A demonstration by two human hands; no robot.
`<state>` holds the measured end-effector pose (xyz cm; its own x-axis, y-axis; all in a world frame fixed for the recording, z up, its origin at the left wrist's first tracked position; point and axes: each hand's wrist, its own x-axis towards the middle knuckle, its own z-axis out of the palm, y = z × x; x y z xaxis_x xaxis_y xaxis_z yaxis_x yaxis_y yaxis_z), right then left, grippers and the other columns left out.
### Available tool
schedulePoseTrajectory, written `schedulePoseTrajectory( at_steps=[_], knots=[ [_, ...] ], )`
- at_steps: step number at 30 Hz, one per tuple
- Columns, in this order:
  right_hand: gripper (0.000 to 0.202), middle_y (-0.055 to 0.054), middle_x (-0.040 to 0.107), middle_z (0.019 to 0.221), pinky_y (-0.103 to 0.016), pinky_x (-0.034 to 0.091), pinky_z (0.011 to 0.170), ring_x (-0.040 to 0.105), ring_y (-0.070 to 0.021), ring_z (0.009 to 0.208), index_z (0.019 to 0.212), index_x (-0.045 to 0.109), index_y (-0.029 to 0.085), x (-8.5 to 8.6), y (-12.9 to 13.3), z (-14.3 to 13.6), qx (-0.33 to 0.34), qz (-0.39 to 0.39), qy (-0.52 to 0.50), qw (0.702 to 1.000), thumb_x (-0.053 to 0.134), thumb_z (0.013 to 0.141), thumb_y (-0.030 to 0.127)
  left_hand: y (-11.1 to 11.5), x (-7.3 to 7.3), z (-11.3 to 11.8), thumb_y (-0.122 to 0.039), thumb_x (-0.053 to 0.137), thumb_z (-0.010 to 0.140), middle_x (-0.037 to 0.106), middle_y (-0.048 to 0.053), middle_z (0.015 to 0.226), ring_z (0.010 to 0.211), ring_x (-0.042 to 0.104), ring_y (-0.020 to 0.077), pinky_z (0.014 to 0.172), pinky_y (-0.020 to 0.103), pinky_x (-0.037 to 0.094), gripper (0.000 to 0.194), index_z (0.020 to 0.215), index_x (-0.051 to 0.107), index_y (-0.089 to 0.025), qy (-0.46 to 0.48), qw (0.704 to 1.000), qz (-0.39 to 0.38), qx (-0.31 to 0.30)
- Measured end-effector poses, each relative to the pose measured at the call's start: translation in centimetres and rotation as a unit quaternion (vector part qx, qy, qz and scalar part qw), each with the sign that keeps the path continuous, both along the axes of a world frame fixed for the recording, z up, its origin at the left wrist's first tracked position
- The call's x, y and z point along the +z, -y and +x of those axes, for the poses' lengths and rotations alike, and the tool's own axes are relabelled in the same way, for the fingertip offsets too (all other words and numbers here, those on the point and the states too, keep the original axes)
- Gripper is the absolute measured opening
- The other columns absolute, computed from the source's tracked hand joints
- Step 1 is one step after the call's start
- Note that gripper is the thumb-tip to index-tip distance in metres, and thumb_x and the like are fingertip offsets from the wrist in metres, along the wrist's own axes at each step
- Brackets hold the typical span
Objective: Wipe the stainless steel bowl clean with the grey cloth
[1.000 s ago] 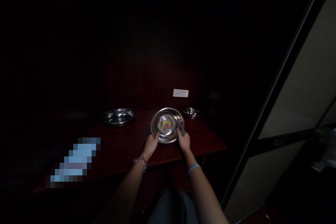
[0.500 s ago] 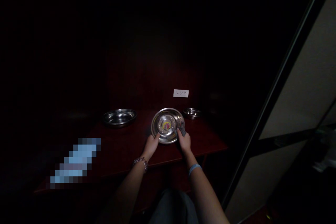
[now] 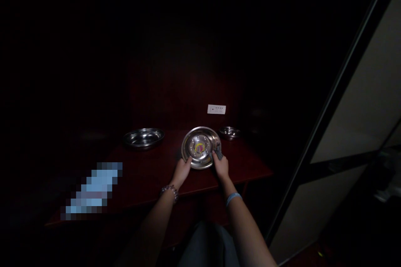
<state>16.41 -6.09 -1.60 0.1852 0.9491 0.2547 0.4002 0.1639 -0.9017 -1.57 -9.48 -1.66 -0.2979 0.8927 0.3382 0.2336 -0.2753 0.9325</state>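
A shiny round steel basin with a yellow and pink sticker in its middle is held tilted above the table, its inside facing me. My left hand is closed on its lower left rim, thumb on the inner side. At the lower right rim, my right hand is closed with the thumb over the edge. A small dark grey cloth is pinched in that hand against the basin. The fingers behind the rim are hidden on both sides.
On the dark red table a wider steel basin stands at the left and a smaller steel bowl at the back right. A blurred-out bluish patch lies front left. A white socket panel is on the back wall.
The grey cloth and right thumb have shifted slightly along the basin's right rim, with less cloth showing inside. Both hands keep their hold; the whole view has moved a little.
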Motion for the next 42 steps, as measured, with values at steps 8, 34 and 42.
schedulePoseTrajectory(
  at_steps=[8,34,42],
  knots=[
    [0.048,-0.014,0.077,0.096,-0.026,0.051,0.077,0.072,-0.0259,0.095,0.103,0.077,0.016,-0.07,0.00,-0.01,0.004,0.003,0.000,1.000,0.052,0.089,0.054,-0.02,-0.14,-0.08,-0.036,0.054,0.082,0.075,0.016,0.107,0.104,0.069,0.0284,0.096,0.037,0.048,0.036,0.098,0.071,-0.009,-0.005,1.000,-0.002,0.003],
    [0.048,-0.016,0.076,0.094,-0.026,0.051,0.077,0.072,-0.0262,0.095,0.100,0.077,0.015,0.13,0.08,0.02,0.001,-0.005,0.005,1.000,0.052,0.089,0.053,0.15,0.20,0.03,-0.035,0.052,0.083,0.075,0.015,0.109,0.107,0.068,0.0277,0.097,0.035,0.048,0.038,0.103,0.071,-0.008,-0.004,1.000,0.003,-0.011],
    [0.047,-0.015,0.076,0.096,-0.026,0.051,0.077,0.072,-0.0259,0.096,0.103,0.077,0.015,-0.19,-0.09,-0.01,0.006,0.002,-0.006,1.000,0.052,0.089,0.053,0.28,0.33,0.18,-0.035,0.056,0.082,0.075,0.013,0.107,0.109,0.067,0.0278,0.097,0.036,0.048,0.035,0.101,0.071,-0.010,0.018,1.000,0.007,0.004]
  ],
)
